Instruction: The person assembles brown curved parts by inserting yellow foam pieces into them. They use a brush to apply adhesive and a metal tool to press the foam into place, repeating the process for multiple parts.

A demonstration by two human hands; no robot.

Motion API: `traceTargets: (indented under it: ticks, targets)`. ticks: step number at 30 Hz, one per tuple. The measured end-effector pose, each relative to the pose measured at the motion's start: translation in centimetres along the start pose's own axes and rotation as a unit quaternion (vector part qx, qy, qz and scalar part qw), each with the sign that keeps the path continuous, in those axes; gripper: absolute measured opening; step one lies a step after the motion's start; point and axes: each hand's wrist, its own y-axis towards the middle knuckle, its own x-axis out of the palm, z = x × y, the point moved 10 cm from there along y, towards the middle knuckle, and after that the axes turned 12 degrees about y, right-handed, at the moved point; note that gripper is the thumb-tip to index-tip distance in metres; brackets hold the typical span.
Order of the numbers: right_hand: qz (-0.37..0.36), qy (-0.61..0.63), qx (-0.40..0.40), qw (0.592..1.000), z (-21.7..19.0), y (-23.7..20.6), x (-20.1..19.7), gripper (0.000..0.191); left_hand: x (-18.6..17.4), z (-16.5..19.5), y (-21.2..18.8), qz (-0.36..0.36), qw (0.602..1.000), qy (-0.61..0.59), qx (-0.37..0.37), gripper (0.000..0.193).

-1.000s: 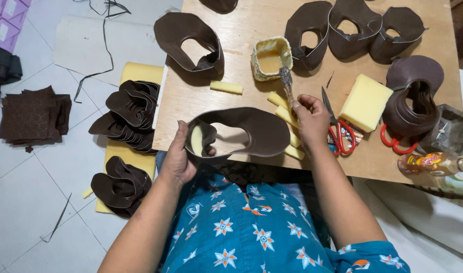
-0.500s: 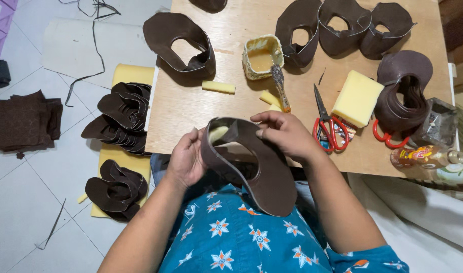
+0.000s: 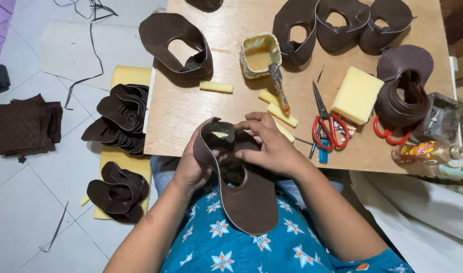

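Plywood table (image 3: 191,116) ahead | below glue pot (image 3: 259,54), our left hand (image 3: 191,169) and right hand (image 3: 272,146) clamped the brown leather piece (image 3: 246,197), folding its edge.

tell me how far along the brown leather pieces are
Looks done: shaped pieces on the table, like the one at its left. In hand: both hands, left and right, fold one brown piece. Apparently left: flat stacks on the floor foam.

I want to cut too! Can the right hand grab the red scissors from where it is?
Probably yes: the red scissors lie just beside the right hand, nothing between, but it is busy holding the brown leather piece.
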Motion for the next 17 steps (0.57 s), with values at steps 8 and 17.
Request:
traceTargets:
  ticks: [8,17]
  targets:
    - [-0.056,-0.032,0.018,0.998,-1.0,2.7,1.4,0.050,0.6,1.0,0.0,-0.013,0.993,0.077,0.084,0.062]
    - [-0.060,-0.029,0.016,0.998,-0.2,1.6,2.9,0.052,0.6,0.7,-0.2,-0.009,1.000,-0.015,0.023,0.054]
